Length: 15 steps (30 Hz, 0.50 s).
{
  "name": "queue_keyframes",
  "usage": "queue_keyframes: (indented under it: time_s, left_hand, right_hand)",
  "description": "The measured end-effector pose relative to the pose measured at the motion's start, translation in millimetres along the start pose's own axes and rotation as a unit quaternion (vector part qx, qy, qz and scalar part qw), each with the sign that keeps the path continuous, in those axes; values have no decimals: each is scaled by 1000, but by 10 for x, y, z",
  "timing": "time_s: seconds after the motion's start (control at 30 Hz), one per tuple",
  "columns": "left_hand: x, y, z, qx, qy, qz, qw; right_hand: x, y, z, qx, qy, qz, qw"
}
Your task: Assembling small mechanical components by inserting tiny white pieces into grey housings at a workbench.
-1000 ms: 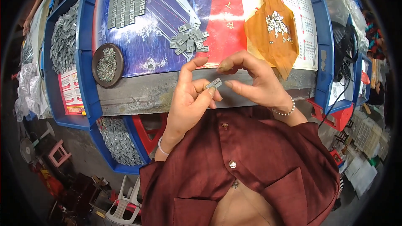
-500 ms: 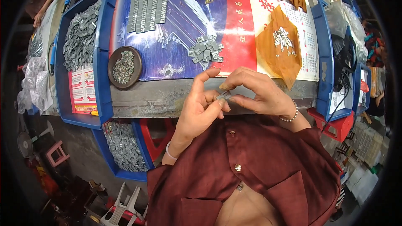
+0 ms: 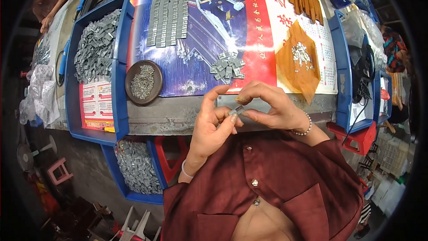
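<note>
A small grey rectangular block (image 3: 236, 110) is pinched between my two hands in front of my chest. My left hand (image 3: 211, 127) grips its near end between thumb and fingers, the index finger raised. The curled thumb and index finger of my right hand (image 3: 274, 107) meet at the far end; anything smaller between them is too small to make out. Just beyond my hands lies a loose heap of similar grey blocks (image 3: 227, 66). More of them stand in tight rows (image 3: 167, 15) farther off. A round brown dish (image 3: 158, 80) of tiny metal parts sits to the left.
A blue tray (image 3: 121, 58) of grey pieces is at left; another blue bin (image 3: 154, 165) of pieces sits below it. An amber sheet (image 3: 292, 76) bears small silvery bits, with brown strips (image 3: 305, 1) beyond. A blue tray (image 3: 345, 85) and red stool (image 3: 356, 139) flank the right.
The view has shifted, so the table things appear lower and mostly farther right. My hands keep the same grip, and the block looks slightly turned.
</note>
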<state>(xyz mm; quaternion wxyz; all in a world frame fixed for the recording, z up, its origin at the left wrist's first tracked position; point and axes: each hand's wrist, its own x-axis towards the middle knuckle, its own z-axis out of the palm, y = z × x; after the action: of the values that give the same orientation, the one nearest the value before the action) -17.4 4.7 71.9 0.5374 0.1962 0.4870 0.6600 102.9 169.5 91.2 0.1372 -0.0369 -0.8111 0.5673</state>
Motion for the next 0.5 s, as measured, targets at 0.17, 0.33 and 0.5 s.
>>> queue_keyframes:
  time_s: [0.17,0.33,0.5]
  left_hand:
    - [2,32,-4,20,20,11,1000]
    - [12,96,-24,55,26,12,998]
    - [67,161,56,53,44,16,997]
  right_hand:
    - [53,26,22,15,10,10,1000]
    - [72,66,31,50,14,28,998]
    - [71,98,21,71,33,33,996]
